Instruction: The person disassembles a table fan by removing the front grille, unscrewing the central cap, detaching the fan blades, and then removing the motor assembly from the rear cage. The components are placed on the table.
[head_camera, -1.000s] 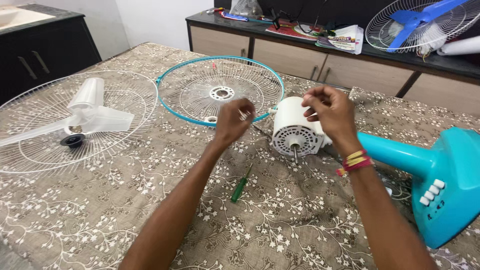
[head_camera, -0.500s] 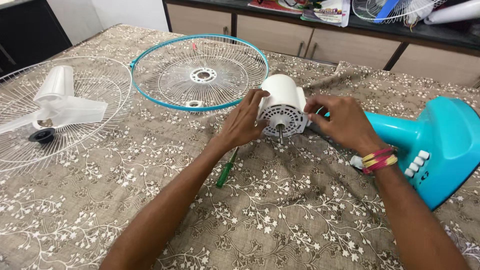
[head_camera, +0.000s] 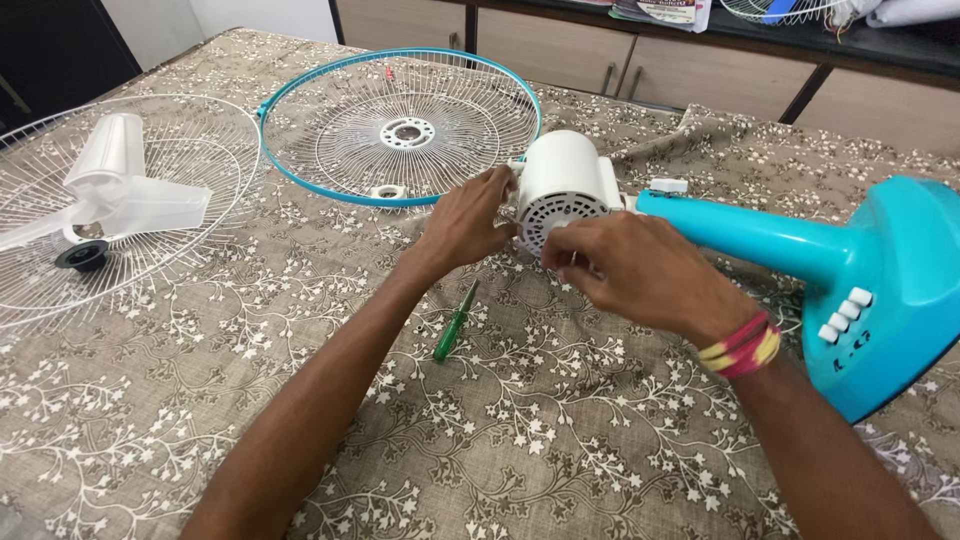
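hands at centre frame: left hand (head_camera: 463, 222) fingers clamped on the white round plastic fan motor housing (head_camera: 563, 185), right hand (head_camera: 637, 272) fingers pinched at its front; teal-rimmed wire guard (head_camera: 400, 125) and white three-blade fan blade (head_camera: 120, 195) lie detached, upper left.

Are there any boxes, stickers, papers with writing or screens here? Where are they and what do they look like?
Printed papers: on the dark counter at the top edge, a flat white stack with colourful patches, cut off by the frame.
Dark markings: on the turquoise fan base, below its white buttons, small and blurred.
No boxes or screens show.
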